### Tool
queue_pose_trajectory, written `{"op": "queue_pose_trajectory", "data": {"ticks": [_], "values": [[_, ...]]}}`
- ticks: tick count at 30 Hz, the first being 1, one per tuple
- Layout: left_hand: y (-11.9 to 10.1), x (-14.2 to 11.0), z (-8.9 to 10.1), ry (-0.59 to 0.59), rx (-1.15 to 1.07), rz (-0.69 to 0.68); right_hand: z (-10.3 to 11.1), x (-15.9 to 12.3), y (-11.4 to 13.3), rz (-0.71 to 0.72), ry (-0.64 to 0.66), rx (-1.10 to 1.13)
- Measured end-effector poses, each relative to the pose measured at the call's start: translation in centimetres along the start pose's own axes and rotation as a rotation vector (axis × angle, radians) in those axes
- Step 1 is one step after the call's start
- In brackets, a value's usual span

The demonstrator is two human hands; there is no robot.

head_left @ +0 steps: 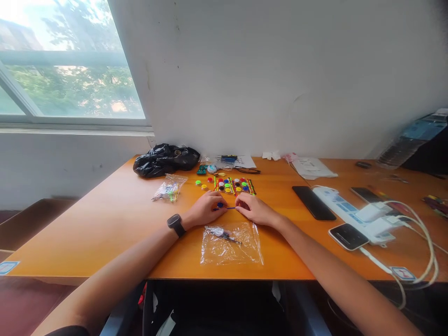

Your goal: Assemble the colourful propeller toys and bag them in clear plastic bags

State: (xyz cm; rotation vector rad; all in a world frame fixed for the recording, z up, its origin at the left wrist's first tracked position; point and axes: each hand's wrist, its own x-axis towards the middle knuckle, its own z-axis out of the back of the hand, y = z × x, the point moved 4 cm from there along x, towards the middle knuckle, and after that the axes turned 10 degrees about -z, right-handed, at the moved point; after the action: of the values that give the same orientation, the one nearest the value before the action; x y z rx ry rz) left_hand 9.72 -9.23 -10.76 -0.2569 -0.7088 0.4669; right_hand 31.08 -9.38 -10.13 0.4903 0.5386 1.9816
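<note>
Above the table's near half, my left hand [207,208] is closed, with a small round blue piece [220,205] at its fingertips. A thin blue strip [231,208] runs across the gap between my hands. My right hand [257,210] pinches the strip's other end. Whether the strip is joined to the round piece is too small to tell. Just in front of my hands lies a clear plastic bag [250,252] with a whitish and dark item [220,232] in it. Beyond my fingers are small coloured round pieces [227,185] in rows, between bundles of coloured strips [251,186].
A black plastic bag [164,161] and a clear bag of small parts [170,188] lie to the left. On the right are a black phone [314,202], a white power strip [339,205] with chargers and cables, and another phone [348,236]. Papers [313,168] lie near the wall.
</note>
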Motion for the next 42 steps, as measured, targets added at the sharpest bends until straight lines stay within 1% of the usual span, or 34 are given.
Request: {"op": "queue_pose_trajectory", "data": {"ticks": [3, 6, 8, 11, 13, 15, 17, 19, 22, 24, 28, 31, 33, 35, 37, 39, 41, 42], "values": [[0.0, -0.1, 0.1, -0.043, -0.046, 0.014, 0.2, 0.0, -0.3, -0.001, -0.016, -0.049], [-0.1, -0.1, 0.2, -0.072, -0.097, 0.034, 0.7, -0.1, -0.7, -0.045, -0.085, -0.159], [-0.1, 0.0, 0.2, -0.071, -0.105, 0.044, 0.9, -0.1, -0.7, -0.044, -0.133, -0.188], [-0.1, 0.0, 0.1, -0.063, -0.122, 0.044, 0.7, -0.2, 0.1, 0.056, -0.132, -0.104], [-0.1, -0.1, -0.1, -0.057, -0.13, 0.031, 0.3, -0.3, 0.7, 0.123, -0.1, -0.052], [0.0, -0.2, -0.3, -0.053, -0.12, 0.019, -0.1, -0.3, 1.0, 0.152, -0.067, -0.028], [0.0, -0.2, -0.4, -0.054, -0.113, 0.011, -0.3, -0.2, 0.8, 0.145, -0.048, -0.005], [-0.1, -0.1, -0.3, -0.053, -0.119, 0.015, -0.3, -0.1, 0.4, 0.117, -0.055, 0.006], [-0.3, 0.0, 0.0, -0.052, -0.127, 0.046, 0.1, 0.1, -0.1, 0.086, -0.073, -0.012], [-0.4, 0.1, 0.2, -0.055, -0.128, 0.074, 0.4, 0.1, -0.1, 0.09, -0.069, -0.018], [-0.9, 0.3, 0.6, -0.044, -0.142, 0.104, 0.8, -0.1, -0.1, 0.065, -0.034, 0.062], [-1.1, 0.3, 1.0, -0.066, -0.109, 0.076, 0.7, -0.2, -0.1, 0.017, -0.009, 0.155], [-1.2, 0.4, 1.6, -0.096, -0.054, 0.036, 0.6, -0.2, 0.0, 0.018, -0.028, 0.206], [-1.5, 0.7, 2.6, -0.109, -0.002, -0.004, 0.5, -0.1, 0.3, 0.039, -0.068, 0.245], [-2.5, 1.3, 4.1, -0.092, 0.019, -0.037, 0.4, -0.1, 0.6, 0.057, -0.112, 0.275], [-4.8, 2.1, 6.0, -0.057, -0.012, -0.084, 0.3, 0.0, 0.9, 0.059, -0.152, 0.299], [-8.8, 2.4, 8.0, -0.021, -0.109, -0.158, 0.2, 0.1, 1.2, 0.05, -0.189, 0.334], [-11.4, 2.1, 8.9, 0.012, -0.151, -0.219, 0.1, 0.2, 1.2, 0.046, -0.205, 0.356]]}}
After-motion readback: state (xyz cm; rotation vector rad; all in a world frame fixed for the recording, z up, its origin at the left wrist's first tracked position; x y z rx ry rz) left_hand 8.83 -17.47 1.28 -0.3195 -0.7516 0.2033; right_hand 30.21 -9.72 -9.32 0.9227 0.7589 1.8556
